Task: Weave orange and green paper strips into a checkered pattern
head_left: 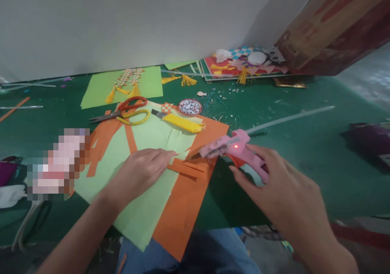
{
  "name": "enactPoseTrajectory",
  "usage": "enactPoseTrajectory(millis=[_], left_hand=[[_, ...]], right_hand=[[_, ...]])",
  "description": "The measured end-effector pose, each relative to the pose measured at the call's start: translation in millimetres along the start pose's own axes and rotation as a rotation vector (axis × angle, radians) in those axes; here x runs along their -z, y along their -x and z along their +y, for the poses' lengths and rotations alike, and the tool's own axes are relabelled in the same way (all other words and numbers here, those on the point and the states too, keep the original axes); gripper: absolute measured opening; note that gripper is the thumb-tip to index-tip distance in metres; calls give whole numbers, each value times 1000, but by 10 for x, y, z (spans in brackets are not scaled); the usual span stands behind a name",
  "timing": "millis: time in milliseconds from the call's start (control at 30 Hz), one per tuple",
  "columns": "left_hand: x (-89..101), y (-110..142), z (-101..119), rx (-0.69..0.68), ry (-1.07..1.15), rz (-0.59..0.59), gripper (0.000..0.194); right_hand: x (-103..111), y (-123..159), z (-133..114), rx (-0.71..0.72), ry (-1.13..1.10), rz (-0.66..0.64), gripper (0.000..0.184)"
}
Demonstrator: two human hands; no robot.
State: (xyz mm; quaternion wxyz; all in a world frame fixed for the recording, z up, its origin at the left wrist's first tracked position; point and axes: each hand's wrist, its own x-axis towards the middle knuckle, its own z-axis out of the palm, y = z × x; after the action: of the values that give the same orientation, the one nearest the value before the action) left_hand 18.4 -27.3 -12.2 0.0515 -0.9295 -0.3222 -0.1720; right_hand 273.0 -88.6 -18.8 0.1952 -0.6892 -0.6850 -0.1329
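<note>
Pink hot-glue gun (pixel 240 146) held in right grip (pixel 283 180); left grip (pixel 143 169) pinches thin paper strip (pixel 182 153); yellow utility knife (pixel 184 123) beyond left grip.

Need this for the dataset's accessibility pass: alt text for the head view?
A person's right grip holds a pink glue gun, its nozzle close to a narrow paper strip pinched in the left grip. Beneath are a pale green sheet and an orange sheet on a green table; scissors and a yellow cutter lie beyond.

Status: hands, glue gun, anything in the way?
Right hand: holding pink glue gun. Left hand: pinching paper strip. Yellow utility knife, scissors lying just beyond.
</note>
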Motion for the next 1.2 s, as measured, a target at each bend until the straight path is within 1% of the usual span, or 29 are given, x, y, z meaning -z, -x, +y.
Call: enactPoseTrajectory(millis=[133,300,567,667,833,967,1033,1133,1200], left_hand=[[-19,27,-10,26,12,12,16],[-21,34,-14,31,37,9,15],[-29,28,-3,14,38,50,13],[-39,38,-8,12,40,52,14],[-56,60,-24,13,62,42,18],[-60,71,-30,34,101,-4,20],[-52,62,-18,38,98,-12,18],[-29,20,33,51,62,21,13],[-17,-20,87,68,9,20,20]], right_hand=[[-49,-69,-143,73,-38,19,32],[-79,-126,-233,141,-31,36,28],[-92,-144,-292,170,-1,12,20],[-86,-146,-301,174,22,0,21],[-76,-142,-304,180,13,-19,20],[-69,-142,-303,187,14,-14,18],[-64,-141,-303,189,14,-16,19],[-52,-139,-306,185,12,-25,20],[-43,-138,-308,184,9,-25,19]])
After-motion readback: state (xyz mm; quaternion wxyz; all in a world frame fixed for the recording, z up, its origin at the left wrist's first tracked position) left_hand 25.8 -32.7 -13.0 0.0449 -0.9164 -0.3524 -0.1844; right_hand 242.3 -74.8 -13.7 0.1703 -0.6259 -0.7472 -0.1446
